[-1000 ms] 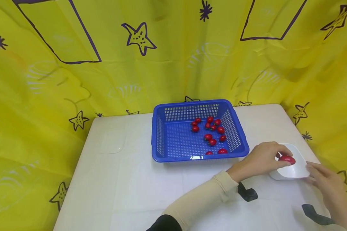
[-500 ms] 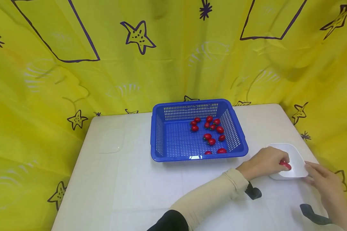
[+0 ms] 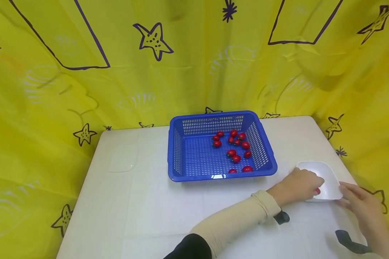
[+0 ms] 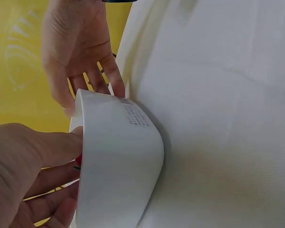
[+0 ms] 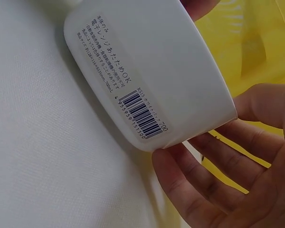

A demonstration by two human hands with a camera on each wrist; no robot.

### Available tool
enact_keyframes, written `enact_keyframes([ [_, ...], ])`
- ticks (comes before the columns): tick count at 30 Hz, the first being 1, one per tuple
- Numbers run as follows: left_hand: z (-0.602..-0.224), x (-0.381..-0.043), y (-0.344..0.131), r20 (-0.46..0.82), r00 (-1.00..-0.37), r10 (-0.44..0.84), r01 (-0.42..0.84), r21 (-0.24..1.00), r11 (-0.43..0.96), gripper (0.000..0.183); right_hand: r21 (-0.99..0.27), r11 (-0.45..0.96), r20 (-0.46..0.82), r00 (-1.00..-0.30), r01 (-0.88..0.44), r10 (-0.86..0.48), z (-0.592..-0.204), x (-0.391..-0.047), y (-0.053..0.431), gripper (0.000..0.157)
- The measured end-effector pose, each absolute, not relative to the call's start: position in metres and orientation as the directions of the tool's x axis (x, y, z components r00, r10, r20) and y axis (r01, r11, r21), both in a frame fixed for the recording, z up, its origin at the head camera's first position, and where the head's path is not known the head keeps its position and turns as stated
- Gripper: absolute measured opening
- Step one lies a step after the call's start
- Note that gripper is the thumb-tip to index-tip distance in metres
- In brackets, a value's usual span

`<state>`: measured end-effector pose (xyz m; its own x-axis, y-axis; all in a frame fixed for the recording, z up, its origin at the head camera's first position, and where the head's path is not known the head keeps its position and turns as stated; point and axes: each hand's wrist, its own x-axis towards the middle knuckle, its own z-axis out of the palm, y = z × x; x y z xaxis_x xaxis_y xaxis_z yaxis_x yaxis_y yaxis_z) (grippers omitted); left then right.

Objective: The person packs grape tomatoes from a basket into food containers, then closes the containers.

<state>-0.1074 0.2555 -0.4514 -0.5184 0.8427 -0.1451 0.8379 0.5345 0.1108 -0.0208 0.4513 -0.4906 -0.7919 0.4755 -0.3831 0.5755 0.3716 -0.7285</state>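
Red against white, has lowered a cherry tomato, pinched by the left hand, deeper inside the bowl gripped at one edge by the right hand, apparently reaching the placing stage.

White table: blue basket (near far edge), white bowl right.
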Motion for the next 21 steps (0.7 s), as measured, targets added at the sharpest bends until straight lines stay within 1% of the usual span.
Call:
enact_keyframes([
  [6, -0.451, -0.104, 0.258, -0.178, -0.494, 0.851, 0.847, 0.123, 0.517, 0.016, -0.714, 0.444, -0.359, -0.827, 0.542, 0.432, -0.490, -0.017, 0.449, 0.072],
  [8, -0.450, -0.103, 0.258, -0.186, -0.488, 0.853, 0.846, 0.141, 0.515, 0.016, -0.729, 0.451, -0.340, -0.845, 0.514, 0.414, -0.489, -0.015, 0.448, 0.067],
  [11, -0.447, -0.102, 0.256, -0.200, -0.481, 0.854, 0.841, 0.170, 0.514, 0.016, -0.784, 0.431, -0.297, -0.880, 0.446, 0.370, -0.490, -0.012, 0.449, 0.035],
  [12, -0.445, -0.102, 0.255, -0.209, -0.485, 0.849, 0.835, 0.177, 0.520, 0.017, -0.795, 0.423, -0.292, -0.885, 0.436, 0.362, -0.490, -0.011, 0.449, 0.027],
  [14, -0.443, -0.102, 0.255, -0.228, -0.491, 0.841, 0.828, 0.179, 0.532, 0.019, -0.795, 0.414, -0.305, -0.883, 0.442, 0.356, -0.489, -0.011, 0.449, 0.023],
  [15, -0.442, -0.102, 0.255, -0.239, -0.491, 0.838, 0.826, 0.178, 0.535, 0.020, -0.794, 0.409, -0.316, -0.880, 0.450, 0.354, -0.488, -0.011, 0.448, 0.024],
  [19, -0.442, -0.101, 0.256, -0.281, -0.499, 0.820, 0.813, 0.177, 0.555, 0.024, -0.724, 0.437, -0.389, -0.839, 0.534, 0.381, -0.485, -0.015, 0.444, 0.065],
  [21, -0.442, -0.100, 0.256, -0.290, -0.502, 0.815, 0.808, 0.178, 0.561, 0.025, -0.704, 0.445, -0.406, -0.828, 0.553, 0.387, -0.485, -0.016, 0.443, 0.072],
])
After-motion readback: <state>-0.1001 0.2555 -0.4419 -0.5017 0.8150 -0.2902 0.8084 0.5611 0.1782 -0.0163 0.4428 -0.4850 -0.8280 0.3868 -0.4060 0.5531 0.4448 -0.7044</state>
